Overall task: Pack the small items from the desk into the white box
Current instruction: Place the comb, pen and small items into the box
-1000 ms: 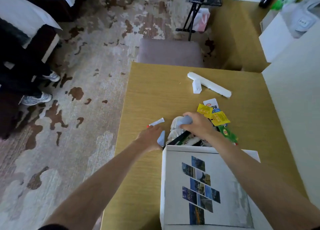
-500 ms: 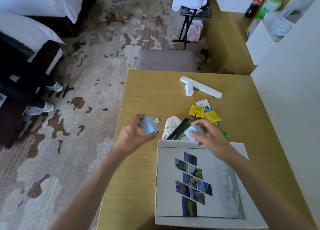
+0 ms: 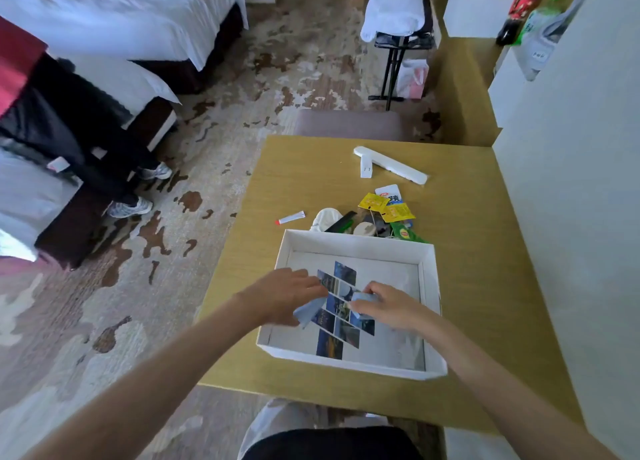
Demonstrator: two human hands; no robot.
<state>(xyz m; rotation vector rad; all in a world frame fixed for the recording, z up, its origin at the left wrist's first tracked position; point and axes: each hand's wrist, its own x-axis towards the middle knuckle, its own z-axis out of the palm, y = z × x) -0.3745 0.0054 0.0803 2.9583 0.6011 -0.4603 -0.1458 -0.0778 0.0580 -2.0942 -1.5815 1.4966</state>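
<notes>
Two pale blue items are going into the white box (image 3: 356,239) right now, one per hand, and nothing else lies in it besides the photo print on its floor. The left hand (image 3: 282,295) is down inside near the box's left wall, fingers curled over a light blue piece (image 3: 309,312) that pokes out below the palm; looks pinched, but it's too blurry to say if it's already resting on the bottom. The right hand (image 3: 389,307) is mid-box with its fingertips closed on a small blue roll (image 3: 362,297).

So I'd call this the very start of the job. The box sits at the desk's (image 3: 311,168) near edge, and pretty much everything else is still out on the wood. Just past the box's far wall there's the main pile: yellow sachets (image 3: 384,207), a green tea packet (image 3: 405,233), a white-and-blue packet (image 3: 390,193), a black comb (image 3: 341,221) and some white bits I can't identify. A little tube with a red cap (image 3: 290,218) lies alone toward the desk's left edge, and a long white bar (image 3: 391,165) with a small white box touching it is up near the far edge.
</notes>
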